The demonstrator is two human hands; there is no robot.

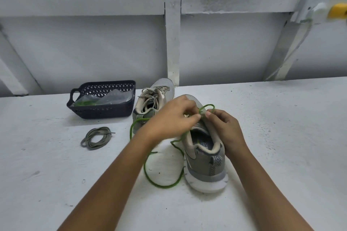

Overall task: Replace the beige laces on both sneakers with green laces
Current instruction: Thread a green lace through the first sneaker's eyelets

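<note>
Reaching forward over the near sneaker (204, 167), a person's left hand (169, 118) and right hand (225, 129) each pinch the green lace (163, 185) above its tongue; slack loops lie beside the heel.

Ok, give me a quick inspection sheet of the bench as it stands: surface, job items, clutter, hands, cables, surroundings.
Surface: white table, scuffed and speckled.
Job's things: near sneaker, heel toward the camera; green lace runs up to its throat, slack looped on the table; far sneaker has beige laces in; loose beige lace coiled at left.
Clutter: dark basket holding a plastic bag with something green inside.
Hands: left hand and right hand both pinch the green lace above the near sneaker.
Cables: one pale cable down the wall, far right.
Surroundings: white panelled wall; blurred yellow object upper right.
</note>
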